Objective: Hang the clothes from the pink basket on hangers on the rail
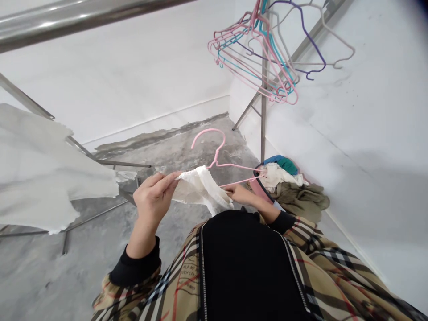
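Presently, the left hand (152, 198) pinches a crumpled white cloth (197, 189); beyond its fingertips, the cloth covers one shoulder of a thin pink hanger (217, 156), leaving the other bare. The right hand's (242, 196) fingers are partly hidden, grip unclear.

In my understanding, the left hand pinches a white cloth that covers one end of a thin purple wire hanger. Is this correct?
The colour is wrong: the head view shows that the thin wire hanger is pink, not purple. The left hand does pinch the white cloth that covers one end of it.
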A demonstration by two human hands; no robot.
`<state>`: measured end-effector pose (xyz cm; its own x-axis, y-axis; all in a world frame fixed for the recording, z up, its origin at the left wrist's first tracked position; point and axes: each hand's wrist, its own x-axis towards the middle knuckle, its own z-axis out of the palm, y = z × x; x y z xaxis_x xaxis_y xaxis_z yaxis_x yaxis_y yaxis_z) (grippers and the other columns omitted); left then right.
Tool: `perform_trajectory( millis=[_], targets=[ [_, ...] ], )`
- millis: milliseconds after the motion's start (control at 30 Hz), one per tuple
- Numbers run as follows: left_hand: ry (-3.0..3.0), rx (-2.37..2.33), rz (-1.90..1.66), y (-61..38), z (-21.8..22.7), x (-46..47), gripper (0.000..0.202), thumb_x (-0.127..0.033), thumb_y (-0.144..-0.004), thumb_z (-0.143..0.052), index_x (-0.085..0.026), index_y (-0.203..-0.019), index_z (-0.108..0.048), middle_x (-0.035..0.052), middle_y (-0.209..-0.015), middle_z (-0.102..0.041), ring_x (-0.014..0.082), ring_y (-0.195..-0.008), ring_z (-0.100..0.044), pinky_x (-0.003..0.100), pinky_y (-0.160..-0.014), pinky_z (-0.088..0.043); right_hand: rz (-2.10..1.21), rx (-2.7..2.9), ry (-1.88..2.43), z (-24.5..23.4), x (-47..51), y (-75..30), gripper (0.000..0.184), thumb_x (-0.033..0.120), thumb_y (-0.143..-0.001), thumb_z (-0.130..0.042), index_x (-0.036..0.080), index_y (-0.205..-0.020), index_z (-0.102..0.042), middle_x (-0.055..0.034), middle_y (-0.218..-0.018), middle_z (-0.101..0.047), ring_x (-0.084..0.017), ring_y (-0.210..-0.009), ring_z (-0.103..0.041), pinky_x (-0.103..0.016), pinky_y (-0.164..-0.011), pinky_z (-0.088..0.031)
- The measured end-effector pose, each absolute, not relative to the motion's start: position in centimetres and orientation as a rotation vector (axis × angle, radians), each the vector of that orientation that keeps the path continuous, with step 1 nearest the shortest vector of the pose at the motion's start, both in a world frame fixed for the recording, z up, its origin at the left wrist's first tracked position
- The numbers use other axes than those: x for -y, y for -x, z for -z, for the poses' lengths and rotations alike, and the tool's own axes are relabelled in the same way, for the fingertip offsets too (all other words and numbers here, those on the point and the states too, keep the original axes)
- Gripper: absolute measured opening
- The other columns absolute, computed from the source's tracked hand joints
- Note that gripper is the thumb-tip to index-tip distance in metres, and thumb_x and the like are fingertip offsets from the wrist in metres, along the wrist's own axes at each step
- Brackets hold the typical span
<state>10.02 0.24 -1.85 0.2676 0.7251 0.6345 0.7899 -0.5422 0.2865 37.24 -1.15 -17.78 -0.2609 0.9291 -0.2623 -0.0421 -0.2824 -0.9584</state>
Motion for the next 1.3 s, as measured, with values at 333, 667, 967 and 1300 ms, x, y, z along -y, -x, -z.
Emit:
perform_trajectory(
  millis=[333, 667, 967, 1300],
  targets=[
    [2.370, 1.602, 1.261, -5.9, 5.3, -0.8, 0.018, -0.034, -0.087, -0.063, -0.023, -0.095, -0.077, 0.0025, -0.074, -0.070, 0.0135, -0.065, -0.063, 0.023, -0.064, -0.049, -1.438, 0.584, 1.276, 18.0, -0.6, -41.8, 0.033, 0.037, -0.062, -0.072, 0.018, -0.088, -0.064, -0.0033, -0.078, -0.069, -0.016, -0.067, -0.060, -0.027, -0.061, -0.048],
    [2.255, 1.532, 1.099, -5.8, 7.8, -1.0, 0.018, -0.030, -0.089, -0.063, -0.023, -0.095, -0.078, 0.0014, -0.069, -0.067, 0.0112, -0.063, -0.061, 0.019, -0.058, -0.044, -1.230, 0.714, 1.378, 13.0, -1.8, -44.5, 0.036, 0.035, -0.065, -0.070, 0.019, -0.098, -0.069, 0.0033, -0.068, -0.064, -0.011, -0.055, -0.051, -0.023, -0.051, -0.038],
    [2.432, 1.631, 1.331, -8.1, 9.3, -0.9, 0.017, -0.030, -0.087, -0.064, -0.020, -0.092, -0.077, 0.0003, -0.064, -0.063, 0.0099, -0.057, -0.057, 0.019, -0.056, -0.043, -0.772, 1.820, 1.371, 8.4, -1.8, -44.7, 0.030, 0.034, -0.089, -0.056, 0.019, -0.110, -0.070, -0.0086, -0.105, -0.072, -0.024, -0.095, -0.062, -0.038, -0.085, -0.046],
    [2.665, 1.671, 1.413, -8.1, 7.8, -2.3, 0.019, -0.035, -0.085, -0.065, -0.021, -0.084, -0.078, 0.0006, -0.066, -0.066, 0.0108, -0.057, -0.058, 0.020, -0.056, -0.046, -0.790, 2.105, 0.956, 6.6, -3.3, -45.7, 0.031, 0.043, -0.094, -0.056, 0.019, -0.089, -0.075, -0.0036, -0.077, -0.058, -0.013, -0.068, -0.057, -0.027, -0.064, -0.045]
  ],
)
